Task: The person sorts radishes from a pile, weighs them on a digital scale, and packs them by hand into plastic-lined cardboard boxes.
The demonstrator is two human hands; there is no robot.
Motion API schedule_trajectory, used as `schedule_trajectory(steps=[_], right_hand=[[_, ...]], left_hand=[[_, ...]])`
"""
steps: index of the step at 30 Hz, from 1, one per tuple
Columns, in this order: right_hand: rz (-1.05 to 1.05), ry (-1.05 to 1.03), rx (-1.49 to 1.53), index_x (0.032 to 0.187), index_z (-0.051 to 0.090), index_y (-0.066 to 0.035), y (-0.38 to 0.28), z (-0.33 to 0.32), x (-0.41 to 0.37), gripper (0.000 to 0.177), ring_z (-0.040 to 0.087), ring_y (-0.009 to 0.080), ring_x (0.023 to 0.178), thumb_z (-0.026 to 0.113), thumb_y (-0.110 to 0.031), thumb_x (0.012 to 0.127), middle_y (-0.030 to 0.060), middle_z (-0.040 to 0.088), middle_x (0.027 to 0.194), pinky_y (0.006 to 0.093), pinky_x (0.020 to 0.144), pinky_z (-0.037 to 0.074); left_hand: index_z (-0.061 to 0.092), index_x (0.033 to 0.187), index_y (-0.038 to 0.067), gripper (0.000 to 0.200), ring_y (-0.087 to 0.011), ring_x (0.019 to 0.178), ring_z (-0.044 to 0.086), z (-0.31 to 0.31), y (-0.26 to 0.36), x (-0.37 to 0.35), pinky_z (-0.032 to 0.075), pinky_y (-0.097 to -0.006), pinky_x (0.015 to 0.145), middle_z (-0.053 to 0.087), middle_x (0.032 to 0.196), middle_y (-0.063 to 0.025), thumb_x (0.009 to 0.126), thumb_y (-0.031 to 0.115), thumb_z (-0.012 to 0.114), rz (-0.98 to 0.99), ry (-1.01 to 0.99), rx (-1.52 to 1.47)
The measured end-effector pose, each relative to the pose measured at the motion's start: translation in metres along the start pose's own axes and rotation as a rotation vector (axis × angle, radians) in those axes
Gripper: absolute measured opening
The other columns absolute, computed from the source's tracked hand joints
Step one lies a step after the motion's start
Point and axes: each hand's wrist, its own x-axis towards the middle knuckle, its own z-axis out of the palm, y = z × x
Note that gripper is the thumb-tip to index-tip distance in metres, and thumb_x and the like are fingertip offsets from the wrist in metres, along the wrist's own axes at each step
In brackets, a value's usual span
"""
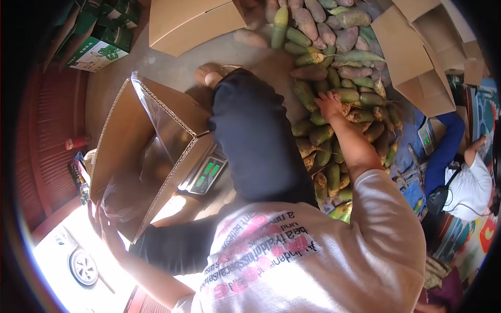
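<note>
My right hand (330,106) rests on the pile of long green radishes (319,136), its fingers spread over them and none lifted. At the near left corner of a tall open cardboard box (116,156), my left hand (106,229) has its fingers along the outside and its thumb toward the inside, closed on the edge. Glare washes out part of that hand. A clear plastic liner (159,130) hangs over the box rim and bunches near the left hand. What lies deep in the box is hard to make out. Beneath the box's right side sits a digital scale (207,175) with green digits.
Another cardboard box (193,23) stands ahead, and open cartons (417,57) are at the upper right. Green printed cartons (102,47) sit at the upper left. A co-worker (464,182) is at the right near a second scale (426,136). Purplish radishes (308,21) lie farther back.
</note>
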Motion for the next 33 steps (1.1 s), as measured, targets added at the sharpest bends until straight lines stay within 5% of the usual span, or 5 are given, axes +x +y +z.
schedule_trajectory(steps=[5,15,22,29,33], right_hand=[[-0.176,-0.162,-0.328,0.102,0.07,-0.02,0.004,-0.001,0.028,0.024,0.053,0.0248,0.116,0.055,-0.015,0.085,0.0027,0.064,0.113,0.0379,0.1,0.04],[0.573,0.682,0.985,0.102,0.068,-0.003,0.123,-0.07,-0.015,0.019,0.067,0.0189,0.08,0.064,-0.017,0.089,0.0098,0.07,0.091,0.0316,0.079,0.054],[0.299,0.805,1.729,0.098,0.06,0.006,0.072,-0.202,-0.058,0.02,0.067,0.0234,0.082,0.059,-0.013,0.093,0.015,0.065,0.089,0.0371,0.081,0.056],[-0.1,0.7,2.156,0.113,0.055,0.001,0.053,-0.277,-0.158,0.025,0.061,0.0265,0.105,0.054,-0.017,0.096,0.0166,0.061,0.111,0.044,0.094,0.049],[-0.253,0.478,2.201,0.115,0.056,-0.004,0.068,-0.256,-0.198,0.024,0.059,0.0263,0.109,0.051,-0.019,0.097,0.0137,0.062,0.113,0.0434,0.096,0.048]], left_hand=[[0.038,0.141,0.013,0.051,-0.0224,0.123,0.046,0.011,0.016,-0.011,0.036,-0.0375,0.105,0.038,0.141,-0.0102,0.094,0.021,0.057,0.124,0.177,0.015],[0.038,0.135,-0.004,0.053,-0.0296,0.114,0.055,0.094,0.098,-0.05,0.045,-0.042,0.099,0.046,0.134,-0.0182,0.094,0.027,0.049,0.61,0.009,-0.127],[0.037,0.133,-0.008,0.056,-0.0325,0.12,0.05,0.281,0.124,-0.15,0.039,-0.0398,0.105,0.048,0.129,-0.0226,0.091,0.019,0.061,-0.359,-1.172,-0.867],[0.017,0.143,0.0,0.075,-0.0341,0.124,0.045,0.388,0.13,-0.191,0.044,-0.0481,0.099,0.038,0.136,-0.0237,0.092,0.036,0.059,-0.965,-1.152,-0.929],[0.023,0.141,0.014,0.073,-0.0226,0.113,0.054,0.387,0.115,-0.209,0.05,-0.0434,0.093,0.048,0.125,-0.0098,0.086,0.025,0.07,-0.651,-1.205,-1.295]])
